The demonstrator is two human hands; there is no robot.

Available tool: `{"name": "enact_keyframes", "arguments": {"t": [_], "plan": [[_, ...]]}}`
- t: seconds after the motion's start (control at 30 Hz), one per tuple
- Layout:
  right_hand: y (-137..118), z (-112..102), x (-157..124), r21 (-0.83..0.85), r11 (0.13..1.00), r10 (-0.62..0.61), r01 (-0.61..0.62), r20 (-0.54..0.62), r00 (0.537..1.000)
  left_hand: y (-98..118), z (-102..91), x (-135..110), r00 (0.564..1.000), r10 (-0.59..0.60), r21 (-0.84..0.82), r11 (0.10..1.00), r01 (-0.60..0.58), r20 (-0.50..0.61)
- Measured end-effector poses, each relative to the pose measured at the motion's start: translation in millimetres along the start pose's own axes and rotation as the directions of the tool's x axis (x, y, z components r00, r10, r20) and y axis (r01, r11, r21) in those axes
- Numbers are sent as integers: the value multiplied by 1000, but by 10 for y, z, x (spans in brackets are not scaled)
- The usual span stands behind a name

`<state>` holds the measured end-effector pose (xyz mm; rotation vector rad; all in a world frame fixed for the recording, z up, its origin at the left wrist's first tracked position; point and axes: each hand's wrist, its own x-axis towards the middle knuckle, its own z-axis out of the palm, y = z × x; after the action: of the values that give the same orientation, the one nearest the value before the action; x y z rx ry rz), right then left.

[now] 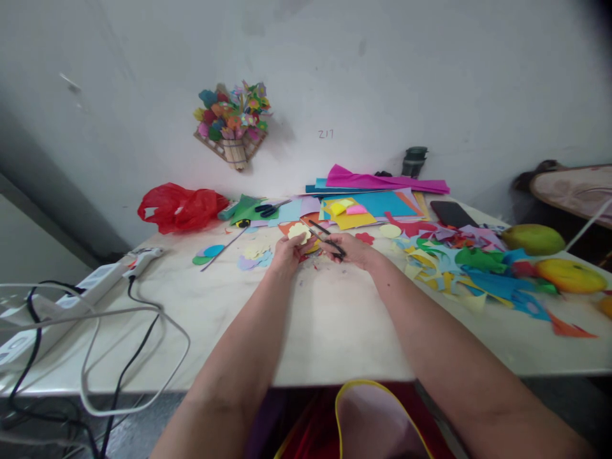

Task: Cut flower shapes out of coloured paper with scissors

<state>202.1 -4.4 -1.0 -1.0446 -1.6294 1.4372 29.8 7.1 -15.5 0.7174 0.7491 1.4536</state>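
Note:
Between the fingers of my left hand is a pale yellow paper flower with a scalloped edge. My right hand grips black-handled scissors, their blades parted and pointing left, close beside the flower. Whether the blades touch the paper I cannot tell. A red paper flower lies just beyond my right hand, with a pale yellow paper circle to its right. Pale yellow and lilac paper cut-outs are heaped left of my left hand. Small paper bits lie beneath both hands.
Coloured paper sheets and a second pair of scissors lie at the back. Paper scraps, mangoes and a black phone are on the right. A red plastic bag, power strip and loose cables occupy the left.

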Motion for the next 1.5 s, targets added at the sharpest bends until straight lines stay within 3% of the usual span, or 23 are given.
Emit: {"name": "enact_keyframes", "arguments": {"t": [0.23, 0.5, 0.77, 1.17, 1.5], "plan": [[-19, 17, -10, 66, 998, -19, 19, -9, 1000, -11, 11, -18, 999, -22, -8, 1000, 23, 39], [12, 38, 19, 43, 999, -9, 11, -33, 999, -20, -5, 5, 1000, -16, 2, 1000, 16, 23], [34, 63, 41, 39, 997, -58, 60, -49, 997, -20, -2, -5, 997, -32, 45, 999, 29, 74], [53, 0, 32, -1, 1000, -21, 21, -11, 1000, 0, -32, 47, 1000, 29, 91, 995, -28, -9], [56, 24, 32, 6, 1000, -25, 25, -30, 999, -9, -11, 17, 1000, 7, 101, 995, -8, 3]]}}
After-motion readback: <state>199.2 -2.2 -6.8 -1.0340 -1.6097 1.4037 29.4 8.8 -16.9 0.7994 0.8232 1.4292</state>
